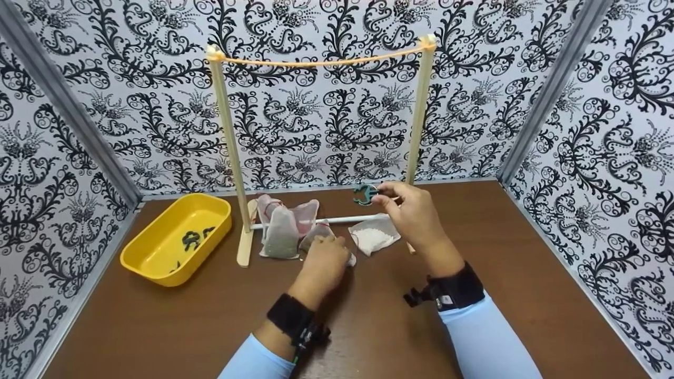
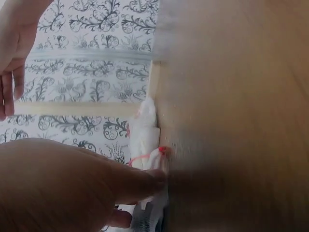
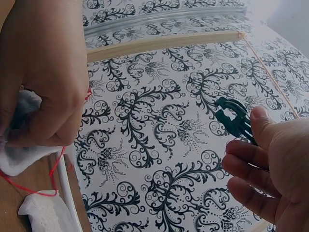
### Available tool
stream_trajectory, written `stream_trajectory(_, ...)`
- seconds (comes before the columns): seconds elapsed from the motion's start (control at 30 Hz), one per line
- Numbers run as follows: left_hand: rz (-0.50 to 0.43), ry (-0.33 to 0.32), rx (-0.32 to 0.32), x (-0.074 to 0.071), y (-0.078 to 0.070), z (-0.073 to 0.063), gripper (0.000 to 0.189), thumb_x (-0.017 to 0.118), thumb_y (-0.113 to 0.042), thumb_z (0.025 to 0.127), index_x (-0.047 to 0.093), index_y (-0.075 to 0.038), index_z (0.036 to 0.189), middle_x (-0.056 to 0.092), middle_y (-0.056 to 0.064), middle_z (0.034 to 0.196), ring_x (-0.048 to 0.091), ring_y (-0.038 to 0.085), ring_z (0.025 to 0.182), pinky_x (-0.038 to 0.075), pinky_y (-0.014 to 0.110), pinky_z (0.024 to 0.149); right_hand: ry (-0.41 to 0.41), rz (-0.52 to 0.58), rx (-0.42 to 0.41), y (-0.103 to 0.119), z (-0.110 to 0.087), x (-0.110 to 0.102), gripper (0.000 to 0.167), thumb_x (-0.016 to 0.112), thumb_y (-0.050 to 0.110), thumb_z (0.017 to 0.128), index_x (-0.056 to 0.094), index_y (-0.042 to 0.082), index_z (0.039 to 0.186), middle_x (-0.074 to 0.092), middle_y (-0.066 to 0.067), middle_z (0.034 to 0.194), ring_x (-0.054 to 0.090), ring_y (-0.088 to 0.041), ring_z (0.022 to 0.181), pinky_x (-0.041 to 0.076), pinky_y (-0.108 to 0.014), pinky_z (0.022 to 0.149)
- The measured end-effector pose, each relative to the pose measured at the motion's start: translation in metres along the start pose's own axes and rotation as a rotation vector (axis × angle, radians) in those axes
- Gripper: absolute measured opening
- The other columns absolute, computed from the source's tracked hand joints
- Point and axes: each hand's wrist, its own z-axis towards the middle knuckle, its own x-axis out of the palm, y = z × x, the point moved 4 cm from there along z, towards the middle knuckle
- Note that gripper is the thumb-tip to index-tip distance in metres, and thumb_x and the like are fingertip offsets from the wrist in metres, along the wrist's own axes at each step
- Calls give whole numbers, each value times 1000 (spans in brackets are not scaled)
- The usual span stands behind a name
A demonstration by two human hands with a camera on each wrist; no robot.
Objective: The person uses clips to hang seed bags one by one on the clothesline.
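My right hand (image 1: 417,217) pinches a dark green plastic clip (image 1: 363,196) in the air in front of the stand's right post. In the right wrist view the clip (image 3: 232,116) sticks out past the thumb. My left hand (image 1: 324,266) is low at the table, its fingers curled on a white mesh drawstring pouch (image 3: 19,159) with red string; the hand hides much of it. Left of that hand, other mesh pouches (image 1: 281,234) lean near the stand's base. Another pouch (image 1: 375,234) with white filling lies between the two hands.
A wooden stand has two posts (image 1: 230,137) with an orange cord (image 1: 316,63) strung between their tops and a white rod (image 1: 342,220) low down. A yellow tub (image 1: 138,259) at the left holds several dark clips (image 1: 191,239). Patterned walls enclose the brown table (image 1: 526,295).
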Motion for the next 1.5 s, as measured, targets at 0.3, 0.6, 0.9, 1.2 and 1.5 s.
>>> stream_trajectory(0.3, -445, -164, -300, -44, 68, -14, 12, 77, -21, 106, 74, -9, 106, 76, 13, 110, 76, 37, 95, 68, 55, 77, -22, -9, -12, 3, 8, 4, 27, 91, 19, 95, 84, 0, 113, 88, -12, 101, 83, -25, 81, 70, -31, 75)
stream_trajectory(0.6, -751, -319, -552, -124, 153, -26, 12, 67, -13, 113, 73, -7, 121, 75, 16, 128, 75, 40, 115, 66, 56, 100, 129, -134, -193, 46, 65, 26, 30, 83, 26, 102, 81, -2, 114, 87, -16, 104, 81, -28, 78, 68, -31, 72)
stream_trajectory(0.9, -704, -431, -632, -221, 207, 7, 21, 59, -18, 118, 70, -6, 131, 72, 14, 135, 73, 36, 120, 66, 48, 105, 181, -111, -163, 117, 167, 11, 28, 71, 27, 111, 80, 1, 118, 87, -12, 115, 79, -25, 86, 52, -9, 71)
stream_trajectory(1.2, -571, -483, -621, -268, 227, 32, 18, 60, -14, 117, 72, -7, 129, 74, 9, 133, 76, 31, 112, 66, 43, 100, 214, -235, -39, 160, 251, 14, 30, 72, 34, 109, 80, 7, 121, 86, -6, 117, 70, -4, 86, 60, -15, 80)
stream_trajectory(1.5, -567, -483, -646, -271, 235, 31, 16, 57, -13, 118, 70, -11, 128, 73, 6, 131, 74, 28, 108, 65, 41, 96, 342, -168, 62, 170, 275, 35, 23, 81, 30, 105, 82, 10, 117, 85, -4, 117, 76, -9, 96, 64, -21, 89)
